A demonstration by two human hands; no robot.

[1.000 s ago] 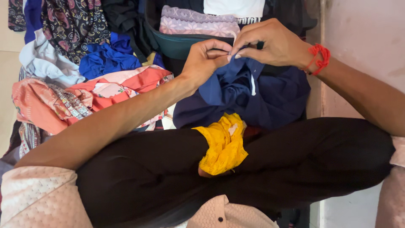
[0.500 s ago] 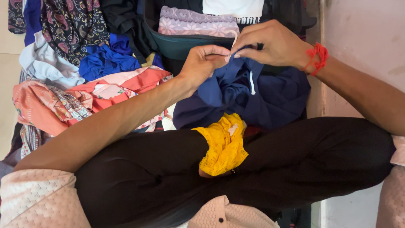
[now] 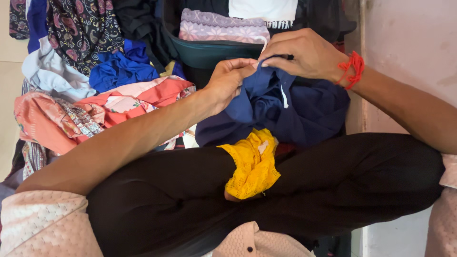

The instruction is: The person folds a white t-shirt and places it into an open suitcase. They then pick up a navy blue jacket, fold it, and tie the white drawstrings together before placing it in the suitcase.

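1. Since the earlier frames both hands have drifted slightly lower and the left wrist has rolled a little; the pinch point on the cloth has stayed where it was, just in front of the bag.
2. The left hand (image 3: 227,81) is closed narrowly, thumb and fingers pinching the top edge of the navy blue garment (image 3: 285,112).
3. The right hand (image 3: 300,54), with a red thread band (image 3: 351,69) at the wrist, is pinched tight on the same edge, fingertips nearly touching those of the left; a thin white drawstring (image 3: 284,96) hangs down from that spot.
4. The garment lies bunched on the floor between the crossed legs in black trousers (image 3: 333,181) and the open dark green bag (image 3: 209,51), with only its upper edge lifted by the hands.
5. Judged from the grip, the step in hand is fiddling with the waistband or cord end of the garment, still early in handling it: the cloth is crumpled, not spread or folded.
6. The next move likely calls for keeping both pinches firm while drawing the hands apart, so that the edge comes taut and the cord does not slip back into its channel.
7. Nearby lie a yellow lace piece (image 3: 252,164) on the knee, an orange and pink patterned heap (image 3: 95,112) to the left, and a bright blue cloth (image 3: 119,69) behind it.
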